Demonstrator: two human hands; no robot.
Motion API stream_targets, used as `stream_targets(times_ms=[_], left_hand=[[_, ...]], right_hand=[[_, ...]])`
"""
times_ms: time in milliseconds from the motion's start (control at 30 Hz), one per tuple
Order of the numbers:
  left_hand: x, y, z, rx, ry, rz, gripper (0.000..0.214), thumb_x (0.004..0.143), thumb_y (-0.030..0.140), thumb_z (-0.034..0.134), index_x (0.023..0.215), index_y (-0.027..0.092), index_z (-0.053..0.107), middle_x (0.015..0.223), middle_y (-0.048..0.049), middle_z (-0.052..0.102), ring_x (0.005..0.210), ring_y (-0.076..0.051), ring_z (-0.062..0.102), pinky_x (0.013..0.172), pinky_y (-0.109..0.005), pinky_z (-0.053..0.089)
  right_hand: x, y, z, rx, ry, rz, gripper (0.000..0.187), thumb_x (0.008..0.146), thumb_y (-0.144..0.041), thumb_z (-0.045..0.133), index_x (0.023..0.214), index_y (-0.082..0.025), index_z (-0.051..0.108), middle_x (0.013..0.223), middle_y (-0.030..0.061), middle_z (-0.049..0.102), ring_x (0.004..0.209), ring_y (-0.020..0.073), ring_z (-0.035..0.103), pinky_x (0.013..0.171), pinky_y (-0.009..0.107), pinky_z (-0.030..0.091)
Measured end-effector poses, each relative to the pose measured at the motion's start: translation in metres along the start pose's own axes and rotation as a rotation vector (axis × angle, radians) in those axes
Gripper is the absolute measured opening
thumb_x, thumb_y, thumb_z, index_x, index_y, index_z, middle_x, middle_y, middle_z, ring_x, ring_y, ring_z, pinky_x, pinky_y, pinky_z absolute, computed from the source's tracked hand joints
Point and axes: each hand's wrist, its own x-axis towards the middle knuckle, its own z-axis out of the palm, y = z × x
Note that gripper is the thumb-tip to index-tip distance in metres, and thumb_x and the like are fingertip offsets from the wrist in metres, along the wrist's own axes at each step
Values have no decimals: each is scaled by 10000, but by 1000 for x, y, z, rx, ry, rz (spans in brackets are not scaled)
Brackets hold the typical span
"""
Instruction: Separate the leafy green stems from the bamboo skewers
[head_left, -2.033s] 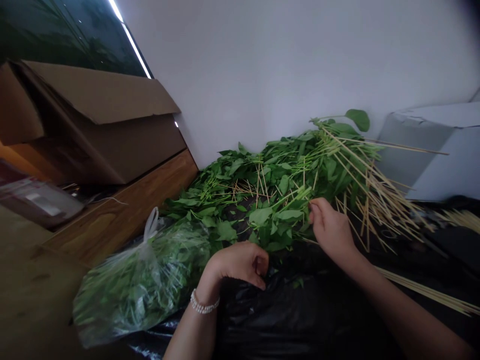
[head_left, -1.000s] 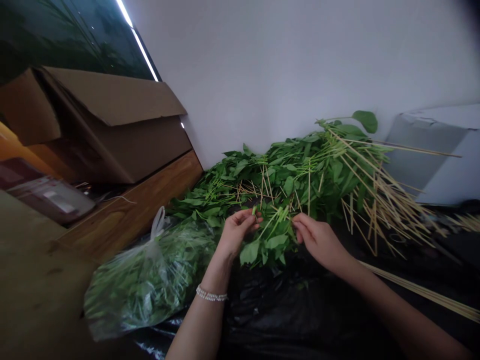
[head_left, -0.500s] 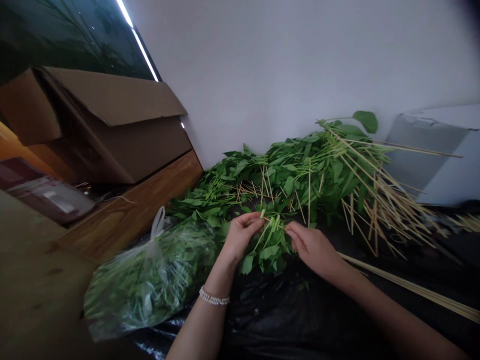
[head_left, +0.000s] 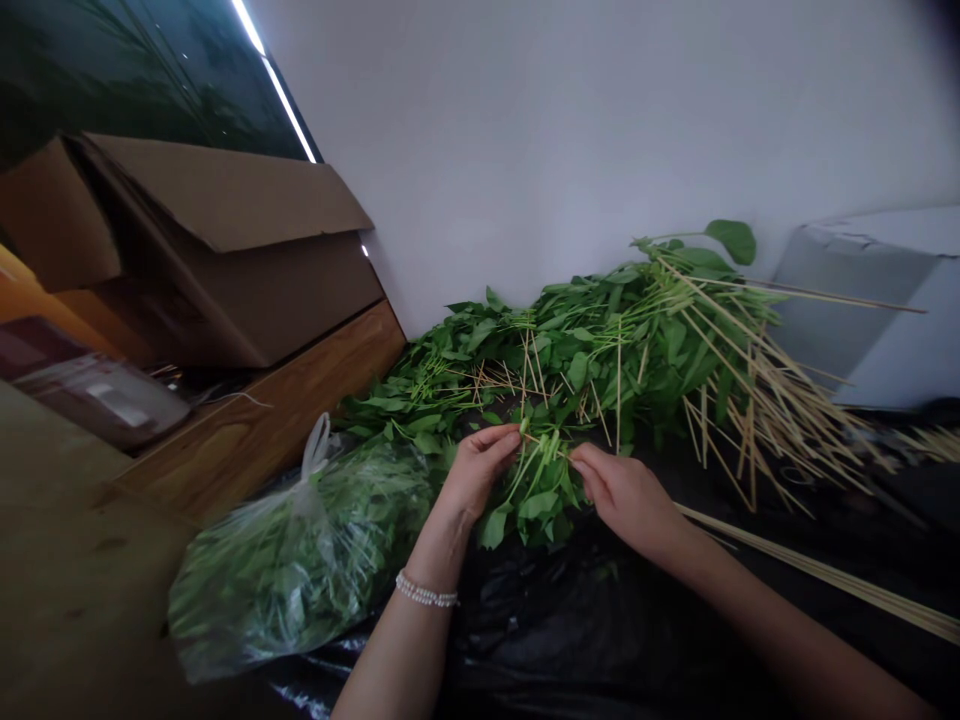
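Observation:
My left hand [head_left: 474, 470], with a bead bracelet at the wrist, pinches the stem ends of a small bunch of leafy greens [head_left: 534, 490]. My right hand [head_left: 625, 492] pinches the same bunch from the right side, fingers closed on the stems. The bunch hangs between both hands, leaves pointing down, over black plastic sheeting [head_left: 585, 620]. Just behind it lies a big pile of loose greens [head_left: 592, 350] mixed with thin bamboo skewers [head_left: 757, 400].
A clear plastic bag full of greens [head_left: 292, 560] lies at my left. An open cardboard box [head_left: 217, 250] sits on a wooden ledge [head_left: 262, 420] at the left. A grey box [head_left: 877, 300] stands at the right by the white wall. More skewers [head_left: 825, 580] lie along my right forearm.
Both hands came together from the pile's edge and took up a small bunch of greens; over the last half second they hold it nearly still, drawn slightly closer.

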Motion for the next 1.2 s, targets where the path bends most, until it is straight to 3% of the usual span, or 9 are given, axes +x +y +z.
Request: stream_targets(times_ms=[367,1200], left_hand=[[0,2,-2,22,-2,16,314,548,248,867,824,147,756,754,-33,736,683,-102,640,702,-205,475],[-2,0,0,-38,-76,-134,335,531,230,875,814,108,744,713,-42,718,641,-115,636,691,-243,496]], right_hand=[[-1,0,0,5,8,-23,282,951,-323,309,913,-234,574,753,9,646,625,140,571,614,251,354],[-5,2,10,-62,39,-73,272,953,-283,320,967,-226,586,814,17,683,684,158,628,629,256,374]])
